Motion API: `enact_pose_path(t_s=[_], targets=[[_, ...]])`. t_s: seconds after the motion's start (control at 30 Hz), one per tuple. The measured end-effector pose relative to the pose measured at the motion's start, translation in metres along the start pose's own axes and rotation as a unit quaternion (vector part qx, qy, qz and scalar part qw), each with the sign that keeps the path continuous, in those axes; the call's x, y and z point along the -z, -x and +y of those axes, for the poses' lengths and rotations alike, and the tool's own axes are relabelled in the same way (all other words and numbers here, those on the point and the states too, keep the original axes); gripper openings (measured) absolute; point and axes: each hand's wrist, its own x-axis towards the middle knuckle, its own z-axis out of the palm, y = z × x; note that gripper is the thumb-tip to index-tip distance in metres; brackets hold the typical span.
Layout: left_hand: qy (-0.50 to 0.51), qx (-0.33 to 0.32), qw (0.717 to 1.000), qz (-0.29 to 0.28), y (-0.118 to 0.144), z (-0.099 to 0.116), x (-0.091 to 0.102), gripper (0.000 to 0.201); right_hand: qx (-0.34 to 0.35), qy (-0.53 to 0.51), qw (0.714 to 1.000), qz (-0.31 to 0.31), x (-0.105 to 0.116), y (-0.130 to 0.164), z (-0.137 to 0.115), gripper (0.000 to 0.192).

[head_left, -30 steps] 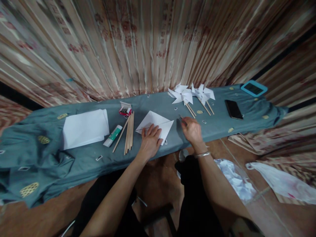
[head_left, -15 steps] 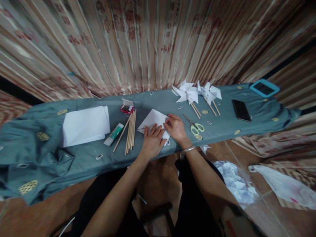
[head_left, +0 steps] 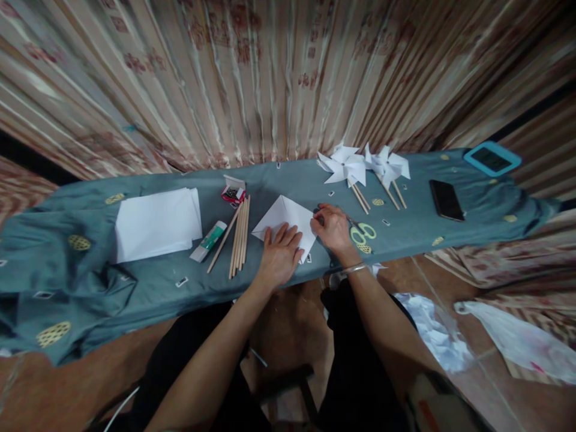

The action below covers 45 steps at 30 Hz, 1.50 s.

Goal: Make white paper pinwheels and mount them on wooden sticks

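Observation:
A white square of paper (head_left: 288,210) with fold creases lies turned cornerwise on the cloth-covered table. My left hand (head_left: 279,255) rests flat on its lower part, fingers spread. At the paper's right corner is my right hand (head_left: 332,228), its fingers curled and closed; whatever they may pinch is hidden. Just beyond that hand are scissors with light green handles (head_left: 362,231), their blades partly covered by it. To the left of the paper lie several wooden sticks (head_left: 240,237) and a green-and-white glue box (head_left: 209,241).
Paper pinwheels (head_left: 344,165) on sticks lie at the back right, near a black phone (head_left: 446,200) and a blue-framed tablet (head_left: 492,158). A small red box of pins (head_left: 233,192) and a stack of white paper (head_left: 157,225) are on the left. Crumpled paper (head_left: 438,336) lies on the floor.
My right hand has slid a little to the right across the paper to its corner, now covering part of the scissors' blades. My left hand stays flat on the paper.

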Motion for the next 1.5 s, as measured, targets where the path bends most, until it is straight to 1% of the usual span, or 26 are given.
enact_pose_path(t_s=[0.13, 0.27, 0.43, 0.5, 0.57, 0.67, 0.77, 0.83, 0.93, 1.0, 1.1, 1.23, 1.4, 1.5], targets=[[-0.002, -0.005, 1.000, 0.002, 0.001, -0.002, -0.002, 0.040, -0.006, 0.010, 1.000, 0.000, 0.003, 0.001, 0.007, 0.017], [-0.006, -0.011, 1.000, -0.004, 0.001, -0.004, -0.003, 0.042, -0.033, 0.014, 0.999, 0.002, 0.005, 0.001, 0.013, 0.018], [-0.001, -0.004, 1.000, -0.006, 0.000, -0.004, -0.001, 0.043, -0.048, 0.022, 0.998, 0.017, 0.016, 0.001, 0.017, 0.020], [0.001, -0.004, 1.000, -0.009, 0.000, -0.003, 0.000, 0.044, -0.031, -0.002, 0.999, 0.022, 0.022, 0.005, 0.012, 0.022], [0.001, -0.003, 1.000, -0.014, -0.001, -0.003, 0.000, 0.045, 0.009, -0.057, 0.998, 0.005, 0.026, 0.013, 0.003, 0.023], [0.001, -0.003, 1.000, -0.009, -0.001, -0.004, -0.001, 0.045, 0.077, -0.153, 0.983, -0.072, 0.028, 0.032, -0.015, 0.024], [0.000, -0.002, 1.000, 0.001, 0.000, -0.004, -0.003, 0.044, 0.110, -0.181, 0.970, -0.120, 0.029, 0.047, -0.029, 0.024], [0.003, 0.001, 1.000, 0.004, 0.000, -0.003, -0.004, 0.043, 0.112, -0.174, 0.971, -0.118, 0.030, 0.052, -0.032, 0.023], [0.015, 0.002, 1.000, 0.010, 0.001, -0.001, -0.003, 0.045, 0.087, -0.164, 0.980, -0.079, 0.031, 0.051, -0.030, 0.020], [0.025, 0.008, 0.999, 0.019, 0.002, -0.002, 0.000, 0.046, 0.075, -0.157, 0.983, -0.060, 0.031, 0.049, -0.028, 0.019], [0.036, 0.027, 0.998, 0.047, 0.008, -0.006, 0.009, 0.044, 0.070, -0.148, 0.985, -0.054, 0.028, 0.046, -0.027, 0.021], [0.056, 0.040, 0.994, 0.087, 0.022, -0.018, 0.024, 0.042, 0.081, -0.144, 0.984, -0.061, 0.025, 0.046, -0.029, 0.023], [0.076, 0.035, 0.991, 0.101, 0.034, -0.033, 0.034, 0.032, 0.105, -0.120, 0.984, -0.074, 0.020, 0.045, -0.035, 0.024], [0.071, 0.045, 0.989, 0.120, 0.037, -0.047, 0.042, 0.024, 0.123, -0.116, 0.982, -0.084, 0.017, 0.044, -0.040, 0.023]])
